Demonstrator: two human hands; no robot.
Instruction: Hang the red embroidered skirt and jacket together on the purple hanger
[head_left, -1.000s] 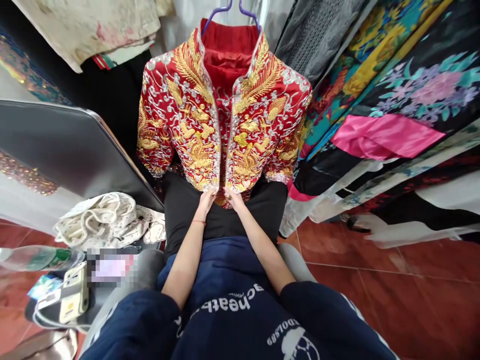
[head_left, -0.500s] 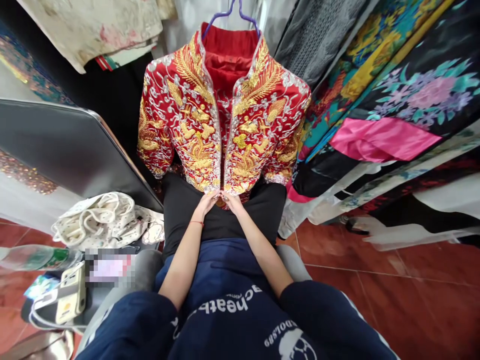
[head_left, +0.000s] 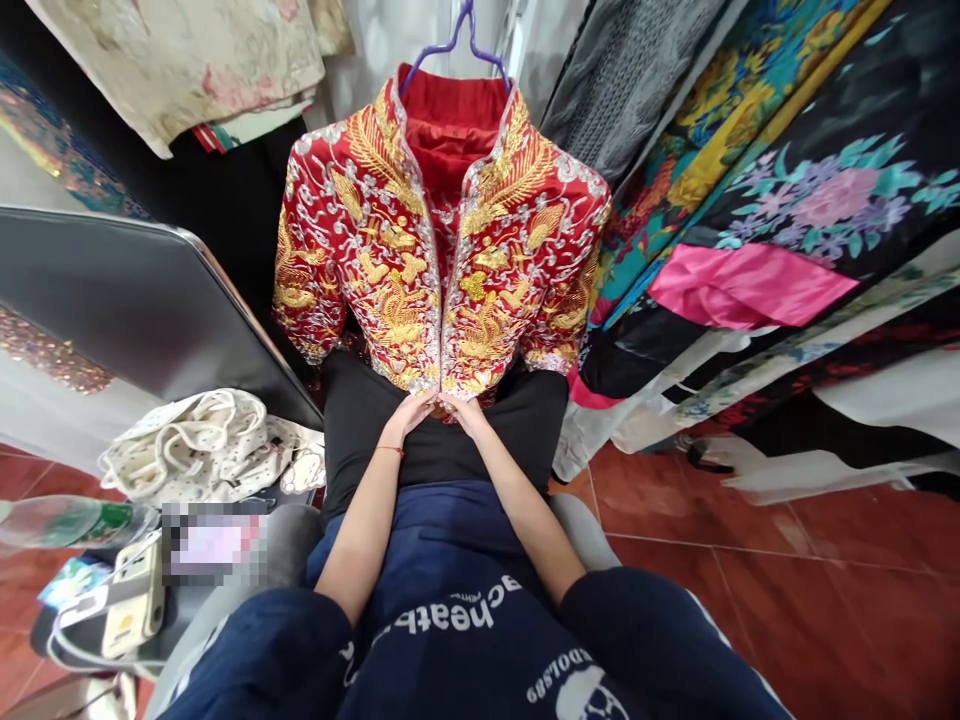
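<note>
A red jacket (head_left: 480,270) with gold and silver embroidery hangs in front of me on a purple hanger (head_left: 459,48), its hem reaching my black-clad lap. My left hand (head_left: 414,411) pinches the bottom front corner of one front panel. Beside it, my right hand (head_left: 461,411) pinches the matching corner of the other panel. Between the hands the two front edges meet at the hem, while the stand-up collar gapes at the top. The fingertips are small in view, and the fastening under them cannot be made out.
A dark upright panel (head_left: 150,300) stands at the left. Below it lie a dotted white cloth bag (head_left: 195,445), a plastic bottle (head_left: 82,522) and a cream power strip (head_left: 135,595) with a cable. Patterned garments (head_left: 832,200) hang along the right above a red tiled floor (head_left: 675,530).
The front edges of the jacket have come closer together, narrowing the gap between them. The jacket sits slightly lower in view, and both hands have shifted down a little with the hem.
</note>
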